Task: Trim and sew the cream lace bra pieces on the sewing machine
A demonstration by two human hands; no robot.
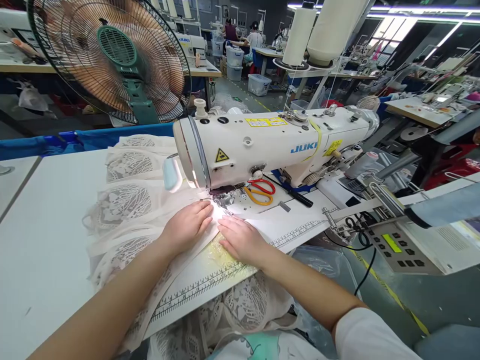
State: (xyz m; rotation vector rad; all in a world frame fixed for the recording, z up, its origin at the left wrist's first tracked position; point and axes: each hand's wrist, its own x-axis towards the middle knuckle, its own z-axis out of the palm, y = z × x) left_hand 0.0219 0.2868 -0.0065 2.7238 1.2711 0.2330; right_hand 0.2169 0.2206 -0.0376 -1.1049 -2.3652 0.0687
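A white JUKI sewing machine point(240, 140) stands across the table, its lit needle area just beyond my fingertips. My left hand point(189, 222) lies open on pale lace fabric point(165, 200), fingers stretched toward the presser foot point(223, 200). On the other side of the foot, my right hand point(242, 237) rests with fingers extended and thumb apart, touching the fabric's edge; its fingertips are partly hidden by glare. Several joined lace pieces point(127, 200) spread to the left. More lace fabric point(247, 302) hangs over the table's front edge onto my lap.
Orange-handled scissors point(260, 195) and red-handled scissors point(264, 186) lie under the machine arm, beside a black rod-like tool point(296, 195). A ruler strip point(202, 287) runs along the front edge. A large fan point(116, 60), thread cones point(300, 37) and a control panel point(397, 247) surround the table.
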